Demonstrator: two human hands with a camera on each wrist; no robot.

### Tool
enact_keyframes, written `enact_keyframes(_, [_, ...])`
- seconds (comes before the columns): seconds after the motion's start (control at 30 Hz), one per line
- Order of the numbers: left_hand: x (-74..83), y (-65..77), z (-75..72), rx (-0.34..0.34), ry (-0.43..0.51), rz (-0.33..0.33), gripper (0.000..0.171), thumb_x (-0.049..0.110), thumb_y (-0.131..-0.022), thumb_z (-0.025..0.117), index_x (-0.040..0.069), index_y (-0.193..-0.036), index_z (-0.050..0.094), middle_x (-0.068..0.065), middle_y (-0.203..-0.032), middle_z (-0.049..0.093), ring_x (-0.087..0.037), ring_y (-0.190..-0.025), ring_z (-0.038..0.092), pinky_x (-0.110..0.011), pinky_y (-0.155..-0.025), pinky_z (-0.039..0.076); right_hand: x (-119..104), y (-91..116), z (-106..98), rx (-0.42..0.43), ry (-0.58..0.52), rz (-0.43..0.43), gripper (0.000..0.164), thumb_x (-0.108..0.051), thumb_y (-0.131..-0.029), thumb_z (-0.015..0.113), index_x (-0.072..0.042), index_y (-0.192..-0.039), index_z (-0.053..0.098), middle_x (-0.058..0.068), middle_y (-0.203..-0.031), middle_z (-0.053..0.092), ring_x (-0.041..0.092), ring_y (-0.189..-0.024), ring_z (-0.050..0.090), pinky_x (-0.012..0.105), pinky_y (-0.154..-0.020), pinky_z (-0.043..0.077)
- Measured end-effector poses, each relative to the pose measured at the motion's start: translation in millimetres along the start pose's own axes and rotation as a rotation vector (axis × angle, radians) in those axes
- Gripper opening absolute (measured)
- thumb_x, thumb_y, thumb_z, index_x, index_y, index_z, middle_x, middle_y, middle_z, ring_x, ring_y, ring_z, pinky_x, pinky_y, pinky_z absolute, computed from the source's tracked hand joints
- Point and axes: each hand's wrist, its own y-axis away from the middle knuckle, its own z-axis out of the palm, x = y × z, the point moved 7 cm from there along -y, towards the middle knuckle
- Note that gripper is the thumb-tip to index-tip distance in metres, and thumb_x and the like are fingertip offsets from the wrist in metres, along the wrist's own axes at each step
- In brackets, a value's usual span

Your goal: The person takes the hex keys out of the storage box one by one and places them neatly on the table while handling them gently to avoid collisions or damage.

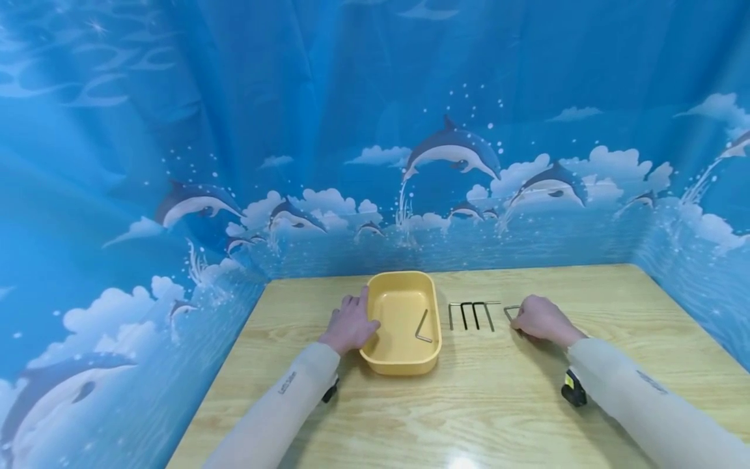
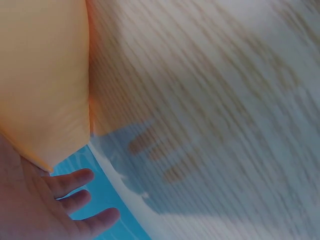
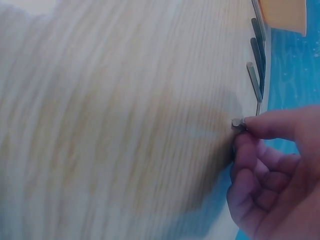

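My left hand rests at the left rim of a yellow plastic tray, thumb over the edge and the other fingers extended. The left wrist view shows three of those fingers spread beside the tray's outer wall. Inside the tray lies one L-shaped hex key. My right hand pinches another hex key between thumb and index finger, close over the table; the hand hides part of it. Between tray and right hand, several hex keys, some black and some metallic, lie in a row.
The wood-grain table has its back edge against a blue curtain printed with dolphins. Another curtain side borders the table on the left. Each wrist carries a small dark device, such as the camera under the right sleeve.
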Motion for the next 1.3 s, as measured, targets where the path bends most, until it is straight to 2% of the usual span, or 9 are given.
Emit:
enact_keyframes(0.5, [-1.0, -1.0, 0.4, 0.007, 0.006, 0.004, 0.085, 0.042, -0.098, 0.058, 0.012, -0.163, 0.011, -0.020, -0.154, 0.042, -0.038, -0.146, 0.031, -0.064, -0.114, 0.031, -3.2, -8.4, 3.6, 0.026, -0.012, 0.059, 0.042, -0.019, -0.094, 0.056, -0.011, -0.053, 0.061, -0.004, -0.043, 0.047, 0.012, -0.040, 0.040, 0.029, -0.048, 0.039])
enact_keyframes(1.0, [-1.0, -4.1, -0.8, 0.015, -0.009, 0.004, 0.086, 0.043, -0.098, 0.057, 0.011, -0.163, 0.010, -0.020, -0.155, 0.042, -0.037, -0.146, 0.031, -0.064, -0.114, 0.031, -4.3, -14.6, 1.4, 0.030, -0.021, 0.070, 0.042, -0.020, -0.095, 0.056, -0.012, -0.054, 0.059, -0.003, -0.044, 0.047, 0.012, -0.040, 0.042, 0.030, -0.050, 0.042])
enact_keyframes(1.3, [-0.3, -0.8, 0.0, 0.012, 0.005, -0.001, 0.086, 0.041, -0.097, 0.059, 0.012, -0.162, 0.012, -0.020, -0.154, 0.043, -0.038, -0.145, 0.033, -0.064, -0.114, 0.031, -4.3, -9.8, 3.2, 0.039, -0.026, 0.072, 0.044, -0.023, -0.096, 0.054, -0.012, -0.053, 0.058, -0.003, -0.044, 0.046, 0.012, -0.039, 0.040, 0.031, -0.050, 0.042])
